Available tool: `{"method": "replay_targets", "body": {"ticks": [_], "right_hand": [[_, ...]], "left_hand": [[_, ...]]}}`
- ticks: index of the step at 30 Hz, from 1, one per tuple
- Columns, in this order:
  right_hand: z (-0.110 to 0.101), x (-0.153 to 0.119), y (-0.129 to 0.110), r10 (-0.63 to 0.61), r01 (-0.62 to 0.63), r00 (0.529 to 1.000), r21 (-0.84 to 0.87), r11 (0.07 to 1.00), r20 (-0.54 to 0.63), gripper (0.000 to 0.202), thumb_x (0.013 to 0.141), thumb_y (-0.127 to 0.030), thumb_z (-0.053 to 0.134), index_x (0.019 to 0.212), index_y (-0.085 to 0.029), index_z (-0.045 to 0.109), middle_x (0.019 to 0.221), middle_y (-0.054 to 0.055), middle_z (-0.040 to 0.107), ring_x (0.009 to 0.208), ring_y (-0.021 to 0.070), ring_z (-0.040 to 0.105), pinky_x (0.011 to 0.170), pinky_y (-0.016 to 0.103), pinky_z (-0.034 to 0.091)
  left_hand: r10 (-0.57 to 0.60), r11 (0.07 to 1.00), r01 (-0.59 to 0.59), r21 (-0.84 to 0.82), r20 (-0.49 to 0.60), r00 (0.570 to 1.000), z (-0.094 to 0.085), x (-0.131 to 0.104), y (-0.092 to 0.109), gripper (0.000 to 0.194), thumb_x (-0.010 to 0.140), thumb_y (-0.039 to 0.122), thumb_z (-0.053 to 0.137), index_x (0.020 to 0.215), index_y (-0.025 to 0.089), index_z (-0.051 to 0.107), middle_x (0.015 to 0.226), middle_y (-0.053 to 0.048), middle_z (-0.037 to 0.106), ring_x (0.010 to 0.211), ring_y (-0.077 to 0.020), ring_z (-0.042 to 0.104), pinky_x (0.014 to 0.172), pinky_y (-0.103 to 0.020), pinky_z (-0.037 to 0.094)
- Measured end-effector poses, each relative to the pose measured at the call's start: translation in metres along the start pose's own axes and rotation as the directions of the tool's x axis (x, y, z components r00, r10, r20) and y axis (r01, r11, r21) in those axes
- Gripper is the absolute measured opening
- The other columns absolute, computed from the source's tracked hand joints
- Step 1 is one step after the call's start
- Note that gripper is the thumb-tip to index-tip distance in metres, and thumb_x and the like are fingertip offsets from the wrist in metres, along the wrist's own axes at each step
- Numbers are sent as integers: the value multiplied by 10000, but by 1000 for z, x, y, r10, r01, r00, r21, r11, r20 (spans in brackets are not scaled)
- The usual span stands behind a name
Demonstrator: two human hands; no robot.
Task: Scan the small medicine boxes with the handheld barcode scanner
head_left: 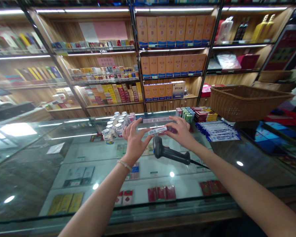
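A narrow stick-shaped pack, white with a barcode and a dark purplish end, lies level between my hands above the glass counter. At its left end are the thumb and fingertip of my left hand. My right hand pinches the dark end. Just beyond it, a long pale strip-like box stretches between my raised fingers; whether they touch it I cannot tell. Below the pack, a black handheld barcode scanner rests on the glass, its cable running right beneath my right forearm.
Small capped jars cluster left of my hands. To the right sit green-and-pink rolls, blue-and-white sachets and a wicker basket. Boxed goods show under the glass counter. Shelves of orange boxes stand behind.
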State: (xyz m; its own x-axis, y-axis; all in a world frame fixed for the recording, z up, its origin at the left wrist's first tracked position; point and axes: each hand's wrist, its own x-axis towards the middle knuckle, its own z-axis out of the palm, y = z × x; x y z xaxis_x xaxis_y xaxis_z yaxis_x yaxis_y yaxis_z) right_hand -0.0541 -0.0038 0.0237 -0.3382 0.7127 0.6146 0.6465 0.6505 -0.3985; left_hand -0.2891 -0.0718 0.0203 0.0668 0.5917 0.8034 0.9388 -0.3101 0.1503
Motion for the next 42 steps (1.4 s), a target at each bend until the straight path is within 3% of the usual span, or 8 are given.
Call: {"method": "replay_targets", "body": {"ticks": [10, 18, 31, 37, 42], "right_hand": [[-4, -2, -3, 30, -31, 998, -13, 999, -58, 265, 982, -445, 625, 1156, -333, 790, 1496, 70, 586, 1396, 317, 454, 1131, 541, 381], [-8, -2, -9, 63, -49, 990, 108, 993, -128, 307, 976, -513, 608, 1135, -330, 796, 1497, 63, 585, 1410, 305, 439, 1150, 522, 339], [-13, -3, -13, 30, -23, 992, 65, 998, -119, 315, 995, -501, 576, 1153, -324, 784, 1507, 57, 565, 1418, 303, 420, 1155, 516, 344], [-18, 0, -15, 33, -23, 992, 88, 996, -121, 300, 977, -488, 603, 1114, -302, 796, 1512, 66, 564, 1426, 312, 415, 1167, 526, 326], [-41, 14, -1, 6, -4, 987, 14, 1000, -164, 320, 985, -510, 576, 1117, -312, 789, 1534, 55, 538, 1432, 313, 405, 1181, 541, 307]], "left_hand": [[-5, 999, 7, -42, 33, 999, 3, 0, 9, 218, 914, 497, 716, 1008, 320, 800, 1505, -68, 552, 1406, -335, 453, 1219, -598, 288], [-7, 999, 9, -31, 64, 998, 7, 0, 19, 179, 864, 475, 784, 930, 311, 811, 1524, -61, 552, 1408, -356, 444, 1213, -646, 279], [2, 999, 4, -49, 113, 994, 12, -1, 29, 145, 847, 458, 801, 859, 314, 820, 1519, -42, 576, 1419, -385, 428, 1211, -705, 243], [-2, 999, 7, -40, 133, 991, 13, 0, 29, 160, 847, 466, 800, 939, 338, 826, 1529, -46, 570, 1420, -396, 427, 1204, -725, 226], [8, 1000, -4, -31, 112, 994, 12, 0, 28, 333, 872, 476, 771, 1185, 364, 772, 1545, -73, 546, 1424, -383, 427, 1219, -695, 224]]}}
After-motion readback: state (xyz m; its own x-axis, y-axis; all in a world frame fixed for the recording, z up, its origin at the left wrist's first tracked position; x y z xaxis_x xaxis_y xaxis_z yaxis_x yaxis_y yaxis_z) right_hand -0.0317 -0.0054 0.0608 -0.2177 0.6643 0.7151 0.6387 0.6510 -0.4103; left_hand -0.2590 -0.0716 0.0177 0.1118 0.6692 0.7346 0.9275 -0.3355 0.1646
